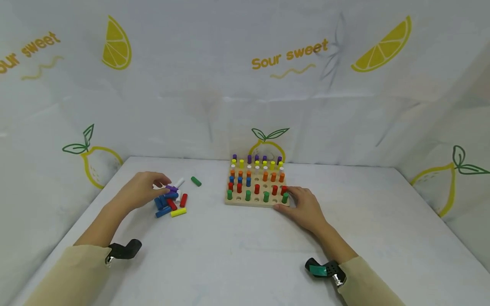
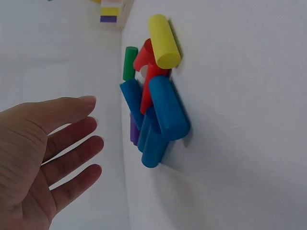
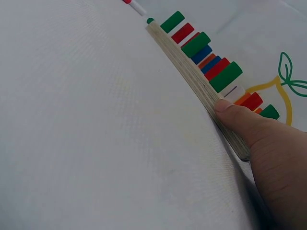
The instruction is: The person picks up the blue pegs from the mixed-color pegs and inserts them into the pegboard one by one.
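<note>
My left hand (image 1: 142, 190) hovers over a loose pile of coloured pegs, its fingers gently bent with nothing between them in the left wrist view. Under and beside it lie purple pegs (image 1: 171, 188), blue pegs (image 2: 169, 108), red pegs (image 1: 183, 200), a yellow peg (image 1: 178, 212) and white ones. My right hand (image 1: 304, 208) holds the near right corner of a wooden pegboard (image 1: 249, 203). Its thumb presses the front edge in the right wrist view; its other fingers are hidden there. Rows of upright pegs stand in the board: purple, yellow, white, orange, blue, red and green, with some bare holes.
A green peg (image 1: 196, 181) lies apart from the pile, toward the board. The white table (image 1: 237, 255) meets a white cloth backdrop (image 1: 191, 119) printed with lemons just behind the board. Black bands (image 1: 124, 249) are worn on both wrists.
</note>
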Available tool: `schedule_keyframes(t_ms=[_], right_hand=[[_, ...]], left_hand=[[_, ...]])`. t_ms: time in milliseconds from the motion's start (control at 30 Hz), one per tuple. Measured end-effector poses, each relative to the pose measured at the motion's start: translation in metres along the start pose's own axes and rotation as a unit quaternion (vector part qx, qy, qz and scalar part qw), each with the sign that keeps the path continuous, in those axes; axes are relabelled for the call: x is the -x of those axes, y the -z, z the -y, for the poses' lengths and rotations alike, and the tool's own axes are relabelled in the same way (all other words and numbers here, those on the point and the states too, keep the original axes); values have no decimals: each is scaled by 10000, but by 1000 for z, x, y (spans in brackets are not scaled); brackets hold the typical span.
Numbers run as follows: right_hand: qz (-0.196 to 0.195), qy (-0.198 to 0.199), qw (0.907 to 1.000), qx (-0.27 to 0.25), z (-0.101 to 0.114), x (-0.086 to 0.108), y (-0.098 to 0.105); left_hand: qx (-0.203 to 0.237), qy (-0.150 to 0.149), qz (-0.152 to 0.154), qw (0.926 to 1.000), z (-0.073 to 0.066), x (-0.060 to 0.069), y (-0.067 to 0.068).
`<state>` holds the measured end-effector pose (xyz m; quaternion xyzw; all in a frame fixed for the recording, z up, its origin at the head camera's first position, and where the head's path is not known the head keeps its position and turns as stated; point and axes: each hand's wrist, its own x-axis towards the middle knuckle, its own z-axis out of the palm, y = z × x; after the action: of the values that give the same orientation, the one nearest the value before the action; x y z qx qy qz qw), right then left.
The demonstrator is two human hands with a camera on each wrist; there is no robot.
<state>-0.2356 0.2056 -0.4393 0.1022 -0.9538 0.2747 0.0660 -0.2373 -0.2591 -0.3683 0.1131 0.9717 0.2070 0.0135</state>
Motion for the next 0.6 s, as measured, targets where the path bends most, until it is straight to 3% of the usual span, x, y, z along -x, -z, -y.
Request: schedule_keyframes(t_ms=[267,600], right_hand=[[29,-87,10000,-29,1,0,1],[-10,-56,10000,-62,0,0,0]], left_hand=[[191,-232,61,9995,8,-3,-14],[-29,-280,329,9991,7,-10,-24]])
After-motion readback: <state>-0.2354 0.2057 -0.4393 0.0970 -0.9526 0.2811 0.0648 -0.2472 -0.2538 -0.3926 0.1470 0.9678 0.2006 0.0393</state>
